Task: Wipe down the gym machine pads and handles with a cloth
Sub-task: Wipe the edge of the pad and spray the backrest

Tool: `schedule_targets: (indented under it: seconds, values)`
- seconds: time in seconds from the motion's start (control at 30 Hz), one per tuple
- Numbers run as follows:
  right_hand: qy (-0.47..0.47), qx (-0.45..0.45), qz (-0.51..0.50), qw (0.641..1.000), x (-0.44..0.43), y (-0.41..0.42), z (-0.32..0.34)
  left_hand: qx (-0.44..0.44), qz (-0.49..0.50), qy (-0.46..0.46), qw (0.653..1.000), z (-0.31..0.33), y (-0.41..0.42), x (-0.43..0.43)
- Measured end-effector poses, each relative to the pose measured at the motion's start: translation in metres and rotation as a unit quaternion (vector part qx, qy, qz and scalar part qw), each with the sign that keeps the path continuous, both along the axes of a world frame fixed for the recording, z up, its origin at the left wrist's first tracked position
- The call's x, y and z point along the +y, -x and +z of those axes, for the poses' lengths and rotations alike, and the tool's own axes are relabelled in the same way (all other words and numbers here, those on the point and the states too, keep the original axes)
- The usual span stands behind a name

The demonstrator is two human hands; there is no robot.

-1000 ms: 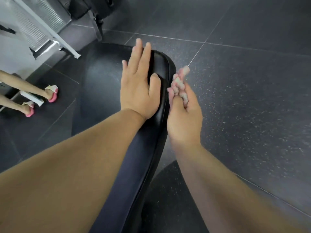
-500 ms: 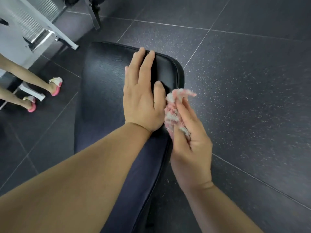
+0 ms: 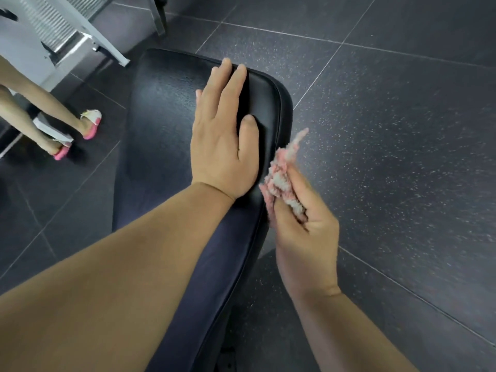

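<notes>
ok, bench pad (image 3: 161, 116) runs long and black down the middle, shiny at the far rounded end, raised above the dark speckled floor (image 3: 402, 130).

left hand (image 3: 222, 146) lies flat on top of the pad near that far end, palm down. fingers (image 3: 236, 84) are straight and pressed close together, pointing away from the person, tips just short of the pad's far edge. thumb sits a bit apart on the right. the forearm comes in across the pad from the lower left.

right hand (image 3: 303, 237) is off the pad's right side, w/ fingers curled round a bunched cloth (image 3: 279, 178). the cloth is fluffy, pink and white, and a loose tuft sticks up past the fingertips. it's right at the pad's right side edge, just below the left wrist. the hand's blurred, so can't tell if the cloth actually touches the pad's side or sits a hair off it.

far left: someone else's bare legs, feet in pink-and-white slippers (image 3: 90, 124) on the floor tiles. behind them a white machine frame (image 3: 102, 36) slants across the top left corner, well apart from the pad.
</notes>
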State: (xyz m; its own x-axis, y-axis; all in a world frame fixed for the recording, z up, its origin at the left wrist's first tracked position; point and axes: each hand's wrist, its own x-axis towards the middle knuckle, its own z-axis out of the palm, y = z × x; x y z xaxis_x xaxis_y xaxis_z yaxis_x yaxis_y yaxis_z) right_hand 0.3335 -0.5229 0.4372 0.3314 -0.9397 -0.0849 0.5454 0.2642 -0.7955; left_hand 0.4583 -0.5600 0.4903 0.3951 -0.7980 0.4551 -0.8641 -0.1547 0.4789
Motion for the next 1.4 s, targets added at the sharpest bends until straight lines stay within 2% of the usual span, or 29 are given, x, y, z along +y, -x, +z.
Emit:
schedule_targets:
  seconds: [0.07,0.23,0.37,0.47,0.6,0.7,0.93,1.03,1.13,1.23,1.4]
  values:
    - [-0.011,0.007,0.006,1.0,-0.018,0.002,0.012,0.007,0.01,-0.011,1.0,0.0,0.005,0.005]
    - [0.046,0.026,-0.009,0.999,-0.087,-0.021,0.037,0.0,0.026,-0.05,0.998,-0.019,0.005,0.047]
    - [0.014,0.009,0.027,1.0,-0.025,-0.003,0.017,-0.004,0.051,-0.056,0.997,-0.028,0.004,0.056]
    - [-0.002,0.033,0.069,0.997,0.011,0.018,0.0,-0.007,0.056,-0.051,0.997,-0.03,0.005,0.055]
    - [-0.016,0.053,0.046,0.997,-0.043,0.019,0.021,-0.008,0.056,-0.052,0.997,-0.03,0.007,0.056]
    - [0.039,0.021,0.011,0.999,-0.081,-0.006,0.042,-0.01,0.056,-0.054,0.997,-0.03,0.006,0.056]
    - [0.01,-0.03,0.03,0.999,0.008,0.003,-0.003,-0.011,0.055,-0.055,0.997,-0.032,0.004,0.055]
    - [0.023,0.036,0.05,0.998,0.034,0.024,-0.013,-0.004,0.057,-0.055,0.997,-0.031,0.006,0.055]
    - [-0.022,0.047,0.053,0.997,-0.009,0.026,0.007,0.006,0.052,-0.06,0.997,-0.029,0.007,0.056]
    - [0.019,0.054,0.036,0.998,-0.058,0.005,0.037,0.008,0.045,-0.075,0.996,-0.024,0.005,0.056]
    - [0.011,0.126,0.006,0.992,-0.011,-0.006,0.024,0.024,0.027,-0.108,0.994,-0.03,0.011,0.079]
